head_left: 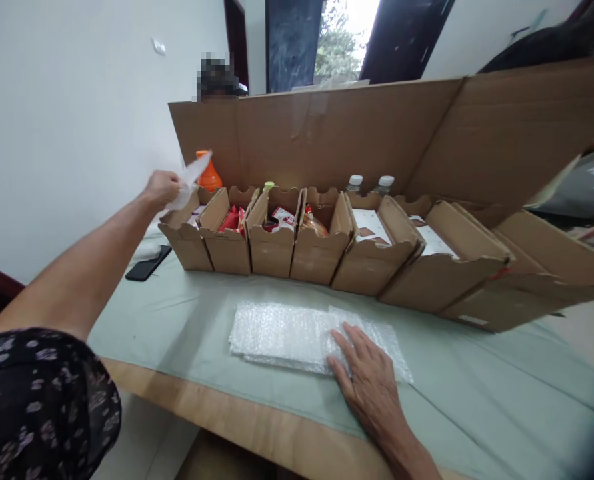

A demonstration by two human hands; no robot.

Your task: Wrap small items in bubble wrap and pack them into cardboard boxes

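Bubble wrap (281, 333) lies on the counter (191, 327), lower centre of the frame; the right hand (369, 373) rests over it, fingers loosely spread, perhaps steadying it. Upper left, the left hand (163, 189) pinches a pale sheet (191, 177) by the leftmost box (187, 250).

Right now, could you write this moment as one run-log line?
left hand: holds thin translucent sheet; right hand: on clear bubble-wrap sheets; brown cardboard boxes: row beyond bubble-wrap

two hands (164, 189) (371, 373), seven boxes (270, 257), two white caps (356, 180), one orange bottle (209, 177), one phone (147, 266)
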